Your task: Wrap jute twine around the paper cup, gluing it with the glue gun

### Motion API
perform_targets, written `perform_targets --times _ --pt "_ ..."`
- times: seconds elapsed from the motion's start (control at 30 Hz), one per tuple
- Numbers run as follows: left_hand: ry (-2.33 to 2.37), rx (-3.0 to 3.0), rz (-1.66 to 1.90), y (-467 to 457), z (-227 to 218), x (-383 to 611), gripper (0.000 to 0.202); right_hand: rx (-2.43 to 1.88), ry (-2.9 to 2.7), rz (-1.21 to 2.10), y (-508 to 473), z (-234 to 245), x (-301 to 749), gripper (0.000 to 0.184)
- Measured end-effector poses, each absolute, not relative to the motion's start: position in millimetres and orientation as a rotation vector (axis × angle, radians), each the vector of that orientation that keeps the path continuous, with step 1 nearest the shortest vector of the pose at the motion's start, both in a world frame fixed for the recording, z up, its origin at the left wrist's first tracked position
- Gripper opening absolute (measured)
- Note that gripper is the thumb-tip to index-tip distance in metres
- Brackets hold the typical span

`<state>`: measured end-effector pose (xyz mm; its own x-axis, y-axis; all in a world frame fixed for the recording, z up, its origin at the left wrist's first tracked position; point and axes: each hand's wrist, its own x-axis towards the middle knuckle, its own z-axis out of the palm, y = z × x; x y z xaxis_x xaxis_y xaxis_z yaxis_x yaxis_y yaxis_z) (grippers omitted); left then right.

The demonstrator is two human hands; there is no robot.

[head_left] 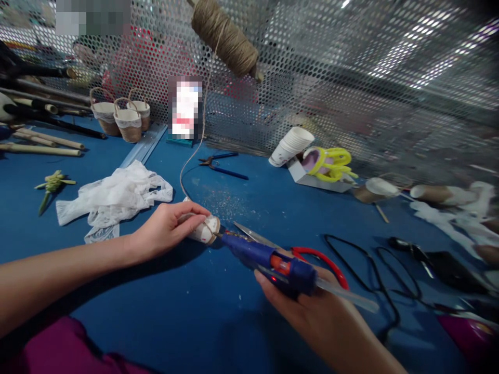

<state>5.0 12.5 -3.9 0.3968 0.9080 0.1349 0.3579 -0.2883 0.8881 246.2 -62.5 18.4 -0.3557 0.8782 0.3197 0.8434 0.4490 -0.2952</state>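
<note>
My left hand (167, 228) is closed round a small white paper cup (205, 229) lying on its side on the blue table, with twine wound on its end. The twine (195, 156) runs up to a hanging spool (225, 37). My right hand (312, 306) grips a blue hot glue gun (273, 259) with a clear glue stick out its back. The gun's nozzle touches the cup's end.
Red-handled scissors (312, 257) lie under the gun, with a black cord (370, 275) beside them. White lace (117, 195) lies left. Small baskets (120, 118), blue pliers (220, 163), stacked paper cups (290, 145), yellow scissors (331, 162) and bamboo sticks (42, 143) stand before a perforated metal screen.
</note>
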Motion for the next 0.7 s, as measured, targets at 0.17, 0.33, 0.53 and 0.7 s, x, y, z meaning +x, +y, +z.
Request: perform_targets --times 0.17,0.33,0.53,0.7 --pt "1.079 1.843 0.854 13 -4 5 0.026 -1.557 -2.199 0.158 -59 24 239 0.027" --pt "1.055 1.867 0.852 11 -5 5 0.027 -1.577 -2.227 0.289 -50 35 235 0.020" --pt "1.041 1.925 0.883 11 -7 4 0.024 -1.558 -2.252 0.183 -45 36 232 0.025" --pt "1.018 2.003 0.886 10 -6 3 0.023 -1.468 -2.345 0.104 -42 38 233 0.032"
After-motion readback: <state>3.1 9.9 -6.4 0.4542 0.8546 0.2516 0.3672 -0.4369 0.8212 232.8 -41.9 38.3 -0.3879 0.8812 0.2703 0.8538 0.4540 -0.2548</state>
